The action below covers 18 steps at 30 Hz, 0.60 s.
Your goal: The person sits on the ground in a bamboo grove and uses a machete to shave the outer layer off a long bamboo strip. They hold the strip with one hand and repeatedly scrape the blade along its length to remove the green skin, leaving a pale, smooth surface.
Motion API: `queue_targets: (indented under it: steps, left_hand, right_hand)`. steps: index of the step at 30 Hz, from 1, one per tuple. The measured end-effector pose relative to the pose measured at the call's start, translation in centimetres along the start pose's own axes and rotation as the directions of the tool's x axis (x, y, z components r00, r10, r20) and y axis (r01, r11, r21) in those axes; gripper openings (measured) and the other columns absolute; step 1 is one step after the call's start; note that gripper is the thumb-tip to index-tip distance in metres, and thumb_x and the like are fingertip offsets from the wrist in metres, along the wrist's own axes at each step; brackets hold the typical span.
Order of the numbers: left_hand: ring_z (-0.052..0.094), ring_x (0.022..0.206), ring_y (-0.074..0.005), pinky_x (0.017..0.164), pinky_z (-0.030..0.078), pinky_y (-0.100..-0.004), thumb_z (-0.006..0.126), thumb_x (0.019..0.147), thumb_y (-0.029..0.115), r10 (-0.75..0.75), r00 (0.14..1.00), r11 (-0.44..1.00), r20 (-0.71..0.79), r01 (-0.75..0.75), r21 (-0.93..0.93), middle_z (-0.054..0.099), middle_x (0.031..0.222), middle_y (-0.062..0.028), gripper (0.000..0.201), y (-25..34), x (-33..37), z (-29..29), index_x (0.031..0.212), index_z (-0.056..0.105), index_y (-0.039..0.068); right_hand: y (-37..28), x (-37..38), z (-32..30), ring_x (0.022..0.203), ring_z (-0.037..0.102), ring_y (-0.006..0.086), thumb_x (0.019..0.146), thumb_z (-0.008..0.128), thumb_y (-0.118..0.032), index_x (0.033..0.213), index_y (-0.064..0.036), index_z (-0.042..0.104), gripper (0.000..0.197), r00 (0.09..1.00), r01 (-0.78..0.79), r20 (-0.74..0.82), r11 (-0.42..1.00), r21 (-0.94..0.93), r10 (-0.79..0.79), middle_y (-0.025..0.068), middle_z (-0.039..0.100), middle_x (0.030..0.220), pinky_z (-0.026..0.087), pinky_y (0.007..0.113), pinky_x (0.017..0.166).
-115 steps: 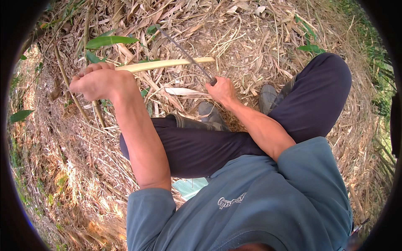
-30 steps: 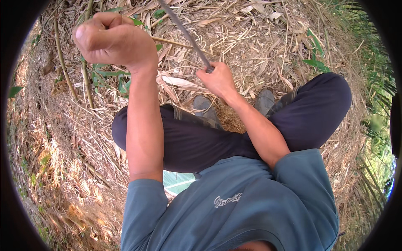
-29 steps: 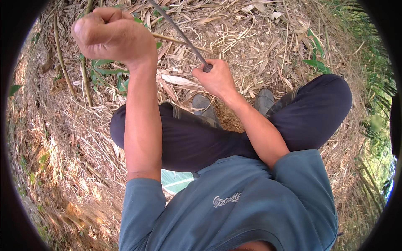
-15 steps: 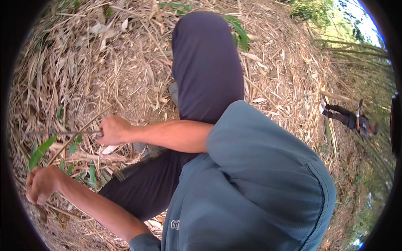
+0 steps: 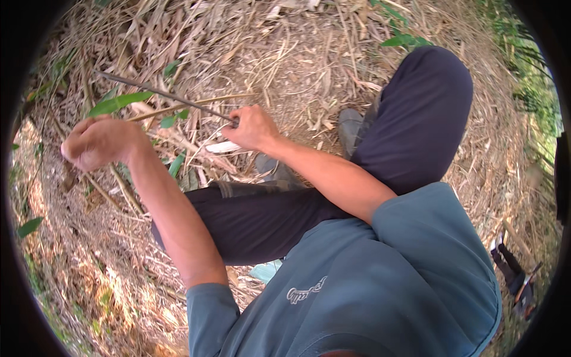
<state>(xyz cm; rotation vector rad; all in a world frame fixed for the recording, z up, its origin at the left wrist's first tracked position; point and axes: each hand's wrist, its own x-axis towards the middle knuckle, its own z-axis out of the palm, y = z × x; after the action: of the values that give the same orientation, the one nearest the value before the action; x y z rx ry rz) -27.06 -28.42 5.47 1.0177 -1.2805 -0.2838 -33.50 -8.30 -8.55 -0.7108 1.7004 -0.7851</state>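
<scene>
My right hand (image 5: 256,128) is closed round the handle end of a long knife. Its thin dark blade (image 5: 172,97), seen nearly edge-on, points away to the far left and crosses above a thin tan stalk (image 5: 205,102). Whether blade and stalk touch, I cannot tell. My left hand (image 5: 104,143) is a fist at the near end of that stalk; the fingers' inner side is hidden. A broad green leaf (image 5: 121,103) sticks out just beyond my left knuckles, and smaller leaves (image 5: 172,119) show beside the stalk.
I am squatting, with bent legs in dark trousers (image 5: 428,119) and grey shoes (image 5: 350,131) between my arms and the slope. Dry leaves and broken stalks (image 5: 285,71) litter the ground. A person (image 5: 516,276) in dark clothes is at the far right edge, near greenery.
The view has turned, so both hands appear farther up and to the right. The knife's blade now slants instead of lying level. Both hands keep their grip.
</scene>
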Motion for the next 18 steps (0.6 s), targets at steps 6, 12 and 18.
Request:
queue_targets:
  steps: [6,12,18]
  left_hand:
    - [0.041,0.045,-0.0140,0.047,0.045,-0.0274,0.029,0.098,0.074,0.012,0.994,0.997,-0.106,-0.004,0.073,0.039,0.052,-0.0012,0.074,-3.8,2.5,-1.6,0.056,0.035,0.013]
    - [0.036,0.048,-0.0144,0.052,0.042,-0.0314,0.033,0.100,0.071,0.174,0.981,0.978,-0.083,-0.163,0.129,0.037,0.051,0.0001,0.071,-2.7,1.2,-0.9,0.059,0.038,0.013]
    - [0.040,0.053,-0.0135,0.054,0.040,-0.0315,0.037,0.104,0.062,0.139,0.989,0.982,-0.053,-0.130,0.138,0.043,0.058,-0.0009,0.062,-2.5,1.3,-1.1,0.074,0.044,0.009]
  right_hand:
    - [14.3,1.6,1.4,0.089,0.073,0.0312,0.084,0.070,-0.041,0.097,-0.0003,0.075,0.043,0.817,-0.576,-0.003,0.816,-0.044,0.577,0.0197,0.075,0.096,0.057,0.044,0.081]
    - [9.7,1.1,2.8,0.074,0.071,0.0261,0.081,0.069,-0.038,0.104,-0.0016,0.076,0.044,0.929,-0.331,-0.188,0.943,-0.030,0.320,0.0168,0.075,0.087,0.057,0.039,0.073]
    - [12.6,2.0,2.4,0.095,0.072,0.0366,0.081,0.071,-0.040,0.100,-0.0008,0.076,0.044,0.866,-0.497,-0.087,0.867,-0.030,0.493,0.0233,0.074,0.102,0.055,0.046,0.085]
